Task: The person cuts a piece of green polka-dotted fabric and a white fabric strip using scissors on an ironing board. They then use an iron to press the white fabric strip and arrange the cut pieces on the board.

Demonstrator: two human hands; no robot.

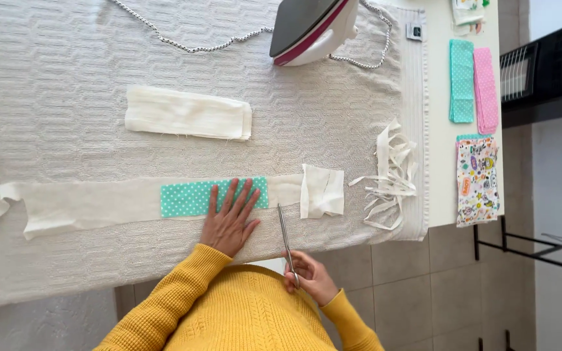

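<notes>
My left hand (230, 218) lies flat, fingers spread, on a teal polka-dot fabric piece (187, 198) that sits on a long cream fabric strip (92, 203). My right hand (310, 276) grips the handles of slim metal scissors (285, 233), whose blades point across the cream strip just right of the teal piece. A small cut cream piece (323, 190) lies beyond the blades. Both sleeves are mustard yellow knit.
A folded cream fabric (188, 114) lies further back. An iron (310, 29) stands upright with its braided cord (183, 44). Cream offcut strips (391, 175) pile at the right. Teal (462, 81), pink (485, 91) and patterned (477, 182) fabric pieces lie on the white table edge.
</notes>
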